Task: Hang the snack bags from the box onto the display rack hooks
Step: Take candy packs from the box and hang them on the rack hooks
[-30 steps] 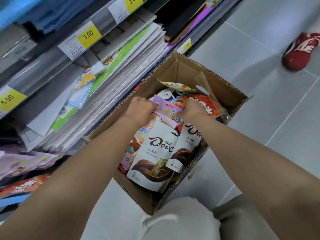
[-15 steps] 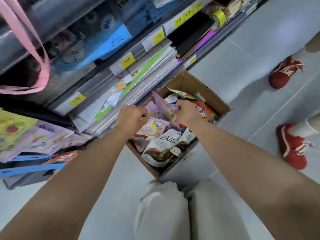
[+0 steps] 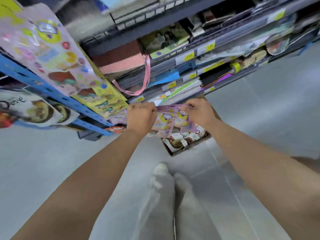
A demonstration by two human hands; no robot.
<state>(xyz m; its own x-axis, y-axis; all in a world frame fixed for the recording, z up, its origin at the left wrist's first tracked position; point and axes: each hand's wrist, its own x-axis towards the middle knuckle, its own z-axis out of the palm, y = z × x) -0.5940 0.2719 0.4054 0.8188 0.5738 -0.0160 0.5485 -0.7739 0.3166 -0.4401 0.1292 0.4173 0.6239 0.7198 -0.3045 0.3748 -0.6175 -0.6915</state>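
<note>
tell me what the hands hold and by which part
Pink snack bags, pinched along their top edge: left hand at the left end, right hand at the right.

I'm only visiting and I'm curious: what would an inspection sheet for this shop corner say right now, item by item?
Surface: grey tiled floor; a cardboard box stands on it.
Job's things: a bunch of pink snack bags is held above the box; Dove bags lie in the box; the blue display rack at the left carries hanging bags.
Clutter: a pink strap dangles from a shelf.
Hands: the left hand and the right hand each grip the top of the bunch.
Cables: nothing seen.
Surroundings: shelves of flat goods with yellow price tags; the picture is blurred.
</note>
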